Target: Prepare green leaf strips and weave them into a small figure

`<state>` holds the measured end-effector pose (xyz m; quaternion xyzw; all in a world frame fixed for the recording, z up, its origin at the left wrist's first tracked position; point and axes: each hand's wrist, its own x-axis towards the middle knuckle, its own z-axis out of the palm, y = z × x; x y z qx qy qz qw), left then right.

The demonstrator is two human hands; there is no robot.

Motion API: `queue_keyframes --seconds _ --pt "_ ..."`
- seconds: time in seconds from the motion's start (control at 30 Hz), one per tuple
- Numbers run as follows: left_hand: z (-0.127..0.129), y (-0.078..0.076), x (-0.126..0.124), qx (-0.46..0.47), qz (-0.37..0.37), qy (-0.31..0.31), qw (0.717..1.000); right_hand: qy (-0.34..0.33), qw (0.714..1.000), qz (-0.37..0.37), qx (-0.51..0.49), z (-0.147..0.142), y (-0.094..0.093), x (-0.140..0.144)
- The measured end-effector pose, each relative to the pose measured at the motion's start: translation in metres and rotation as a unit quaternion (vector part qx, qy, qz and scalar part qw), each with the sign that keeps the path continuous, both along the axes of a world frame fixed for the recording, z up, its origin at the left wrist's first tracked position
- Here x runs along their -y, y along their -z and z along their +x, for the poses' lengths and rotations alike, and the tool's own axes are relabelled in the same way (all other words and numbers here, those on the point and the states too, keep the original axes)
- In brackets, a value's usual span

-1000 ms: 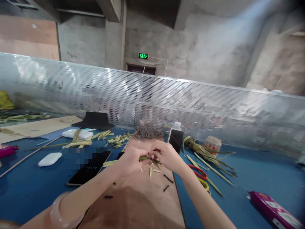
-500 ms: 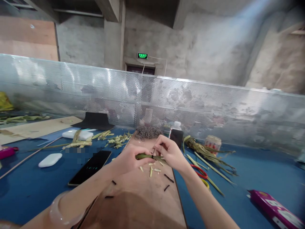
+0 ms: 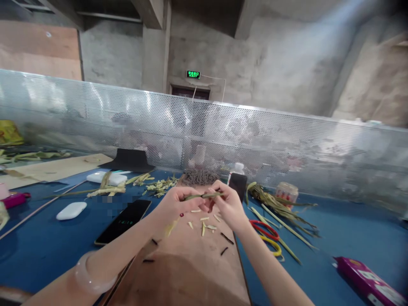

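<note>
Both the left hand (image 3: 174, 203) and right hand (image 3: 227, 204) are pinching a thin, light, probably bendable green leaf strip (image 3: 202, 196) by its ends between them.

We note a long board (image 3: 188, 263) lying on the counter (image 3: 344, 229), running away from us. Above its middle both hands meet, left hand (image 3: 174, 204) and right hand (image 3: 228, 206), a leaf strip (image 3: 202, 196) spanning between them. Leaf scraps (image 3: 204, 223) lie on the board just below the hands. Left of the board: a phone (image 3: 123, 216), then a small case (image 3: 71, 210) farther left. Right of the board: scissors (image 3: 269, 238), with a bundle of leaves (image 3: 280, 212) behind them and a can (image 3: 286, 192) behind that. A packet (image 3: 366, 278) lies far right, near us. Behind everything stands a perforated screen (image 3: 287, 140).
</note>
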<state>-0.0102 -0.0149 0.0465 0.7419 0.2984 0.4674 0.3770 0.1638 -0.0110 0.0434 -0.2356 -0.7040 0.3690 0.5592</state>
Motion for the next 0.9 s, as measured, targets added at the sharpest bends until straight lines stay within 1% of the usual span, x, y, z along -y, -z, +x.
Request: queue_keyframes --seconds 0.1,0.2,0.27,0.33,0.4,0.47,0.53,0.6,0.63,0.73,0.8,0.9 --pt "0.002 0.004 -0.007 0.119 -0.073 0.008 0.99 0.135 0.99 0.043 -0.011 -0.017 0.009 0.004" --pt "0.006 0.006 -0.01 0.17 -0.137 0.033 0.975 0.237 0.963 0.122 0.025 -0.024 0.016 0.007" --pt "0.009 0.007 -0.009 0.187 -0.161 0.032 0.968 0.278 0.942 0.18 0.049 -0.025 0.017 0.009" --pt "0.01 0.007 -0.007 0.202 -0.175 0.026 0.963 0.291 0.93 0.214 0.064 -0.024 0.017 0.011" --pt "0.011 0.008 -0.007 0.217 -0.189 0.037 0.957 0.282 0.932 0.217 0.068 -0.024 0.015 0.013" --pt "0.01 0.009 -0.007 0.236 -0.2 0.061 0.949 0.252 0.947 0.189 0.064 -0.026 0.014 0.015" --pt "0.008 0.01 -0.008 0.248 -0.206 0.079 0.943 0.206 0.966 0.144 0.053 -0.028 0.014 0.016" --pt "0.007 0.011 -0.009 0.251 -0.213 0.083 0.941 0.168 0.979 0.103 0.051 -0.029 0.015 0.016" --pt "0.007 0.012 -0.01 0.253 -0.217 0.083 0.939 0.162 0.981 0.09 0.058 -0.03 0.015 0.016" --pt "0.009 0.013 -0.01 0.258 -0.231 0.083 0.934 0.2 0.972 0.075 0.096 -0.03 0.016 0.014" --pt "0.011 0.013 -0.009 0.261 -0.241 0.093 0.93 0.23 0.962 0.086 0.121 -0.03 0.019 0.013" --pt "0.014 0.013 -0.007 0.258 -0.252 0.107 0.927 0.268 0.934 0.164 0.17 -0.029 0.024 0.011"
